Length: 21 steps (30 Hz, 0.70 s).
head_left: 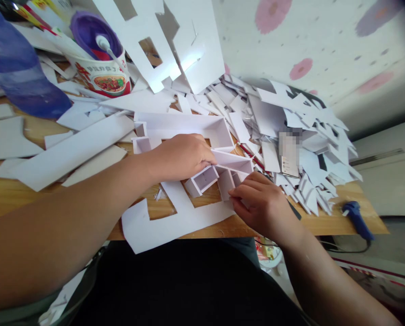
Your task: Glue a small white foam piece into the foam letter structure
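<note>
A white foam-board model (202, 131) with several box-like walls lies on the wooden table (5, 192). My left hand (183, 156) rests curled on top of the model, gripping one of its walls near the middle. My right hand (261, 203) pinches a small white wall piece (226, 183) at the model's near right corner. A small open white box section (202, 179) sits between the two hands.
A heap of white offcuts (290, 131) covers the table's right side. A large cut-out white sheet (161, 36) leans at the back. A purple-lidded instant noodle cup (102, 68) stands back left beside a blue translucent object (15, 63). A blue glue gun (356, 217) lies at the right edge.
</note>
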Motion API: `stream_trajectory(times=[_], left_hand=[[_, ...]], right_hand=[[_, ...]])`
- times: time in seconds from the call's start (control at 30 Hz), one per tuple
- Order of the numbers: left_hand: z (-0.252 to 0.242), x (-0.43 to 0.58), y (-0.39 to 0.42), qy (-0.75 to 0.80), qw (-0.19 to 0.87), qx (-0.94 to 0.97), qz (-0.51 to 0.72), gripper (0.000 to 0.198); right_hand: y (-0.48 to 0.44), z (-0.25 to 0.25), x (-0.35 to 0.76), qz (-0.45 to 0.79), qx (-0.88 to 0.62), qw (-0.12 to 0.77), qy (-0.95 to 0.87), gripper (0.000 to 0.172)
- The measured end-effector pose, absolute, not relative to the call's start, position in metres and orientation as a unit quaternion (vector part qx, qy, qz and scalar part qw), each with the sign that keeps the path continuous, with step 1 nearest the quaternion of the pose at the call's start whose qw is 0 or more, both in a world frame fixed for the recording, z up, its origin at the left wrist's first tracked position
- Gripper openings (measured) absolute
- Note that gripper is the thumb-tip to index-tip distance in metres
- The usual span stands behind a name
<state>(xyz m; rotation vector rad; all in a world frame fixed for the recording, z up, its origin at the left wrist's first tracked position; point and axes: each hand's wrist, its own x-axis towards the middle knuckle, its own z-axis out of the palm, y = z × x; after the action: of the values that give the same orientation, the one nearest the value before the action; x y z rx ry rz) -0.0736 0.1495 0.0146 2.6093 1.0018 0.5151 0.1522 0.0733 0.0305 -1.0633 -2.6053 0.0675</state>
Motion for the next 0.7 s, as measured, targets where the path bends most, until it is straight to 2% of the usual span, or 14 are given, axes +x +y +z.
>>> stream_trajectory(times=[0.7], left_hand=[[0.0154, -0.0732, 0.1487, 0.354, 0.153, 0.906, 0.172, 0.031]], right_hand=[[0.0745, 0.0297, 0.1516, 0.034, -0.373, 0.172, -0.911, 0.019]])
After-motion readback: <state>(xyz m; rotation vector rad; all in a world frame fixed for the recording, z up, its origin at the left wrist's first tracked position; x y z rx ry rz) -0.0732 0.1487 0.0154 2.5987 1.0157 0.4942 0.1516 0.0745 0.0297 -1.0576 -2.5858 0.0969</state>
